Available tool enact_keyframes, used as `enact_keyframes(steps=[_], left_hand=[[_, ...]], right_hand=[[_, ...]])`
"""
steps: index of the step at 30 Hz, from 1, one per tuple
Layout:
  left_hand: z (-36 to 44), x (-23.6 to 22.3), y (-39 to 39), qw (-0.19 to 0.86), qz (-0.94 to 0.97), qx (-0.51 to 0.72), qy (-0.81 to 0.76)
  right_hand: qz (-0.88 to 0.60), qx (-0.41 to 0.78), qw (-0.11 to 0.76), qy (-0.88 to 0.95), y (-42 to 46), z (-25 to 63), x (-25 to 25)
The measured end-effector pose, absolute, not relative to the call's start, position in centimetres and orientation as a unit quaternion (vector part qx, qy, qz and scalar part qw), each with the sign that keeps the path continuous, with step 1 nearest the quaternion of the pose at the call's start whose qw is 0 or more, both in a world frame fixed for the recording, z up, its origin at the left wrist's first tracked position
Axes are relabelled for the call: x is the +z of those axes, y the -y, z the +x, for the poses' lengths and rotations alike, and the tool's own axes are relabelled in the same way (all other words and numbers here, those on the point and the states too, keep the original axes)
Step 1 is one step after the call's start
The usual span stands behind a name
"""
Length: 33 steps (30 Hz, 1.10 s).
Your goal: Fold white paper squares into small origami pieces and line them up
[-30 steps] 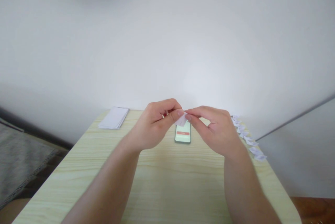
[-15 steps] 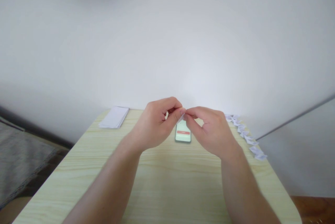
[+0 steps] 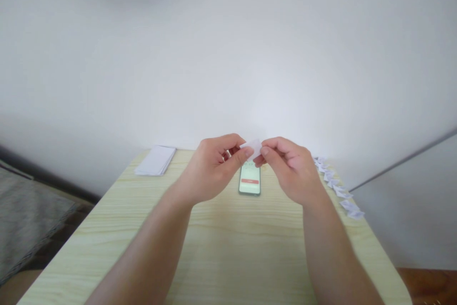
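A small folded piece of white paper [image 3: 254, 147] is held up above the far part of the table. My left hand [image 3: 218, 167] pinches its left side between thumb and fingers. At its right edge, my right hand [image 3: 291, 166] has thumb and fingertips closed on the paper. Below the paper lies a phone [image 3: 250, 183] with a lit screen and a red bar on it; the paper and fingers cover its upper end.
A stack of white paper sheets [image 3: 155, 160] lies at the table's far left. Several folded white paper pieces [image 3: 333, 182] line the right edge. The pale wood-grain table [image 3: 246, 248] meets a white wall [image 3: 228, 57] at the back.
My right hand has shifted slightly right, away from my left fingertips. More of the folded paper now shows between the hands, and more of the phone screen is uncovered.
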State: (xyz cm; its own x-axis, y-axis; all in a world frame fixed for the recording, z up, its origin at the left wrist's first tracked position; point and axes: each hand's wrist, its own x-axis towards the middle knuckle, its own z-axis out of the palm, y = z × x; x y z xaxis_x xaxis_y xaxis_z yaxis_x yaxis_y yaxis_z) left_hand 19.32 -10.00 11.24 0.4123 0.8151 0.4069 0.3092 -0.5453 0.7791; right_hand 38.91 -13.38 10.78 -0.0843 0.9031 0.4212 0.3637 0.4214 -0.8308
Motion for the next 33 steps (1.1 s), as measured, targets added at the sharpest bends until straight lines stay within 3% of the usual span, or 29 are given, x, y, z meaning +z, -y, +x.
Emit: enact_keyframes(steps=[5, 21, 28, 33], left_hand=[[19.3, 11.1, 9.9, 0.313, 0.775, 0.412, -0.362], [19.1, 11.2, 10.0, 0.418, 0.737, 0.448, -0.283], [19.0, 10.9, 9.7, 0.437, 0.735, 0.424, -0.299], [19.1, 11.0, 9.8, 0.403, 0.753, 0.425, -0.302]], right_hand=[[-0.441, 0.328, 0.516, 0.657, 13.0, 38.9, 10.3], [-0.418, 0.376, 0.447, 0.695, 13.5, 39.8, 11.2], [-0.436, 0.339, 0.485, 0.678, 13.3, 39.4, 10.8], [-0.406, 0.390, 0.524, 0.639, 12.9, 39.3, 10.3]])
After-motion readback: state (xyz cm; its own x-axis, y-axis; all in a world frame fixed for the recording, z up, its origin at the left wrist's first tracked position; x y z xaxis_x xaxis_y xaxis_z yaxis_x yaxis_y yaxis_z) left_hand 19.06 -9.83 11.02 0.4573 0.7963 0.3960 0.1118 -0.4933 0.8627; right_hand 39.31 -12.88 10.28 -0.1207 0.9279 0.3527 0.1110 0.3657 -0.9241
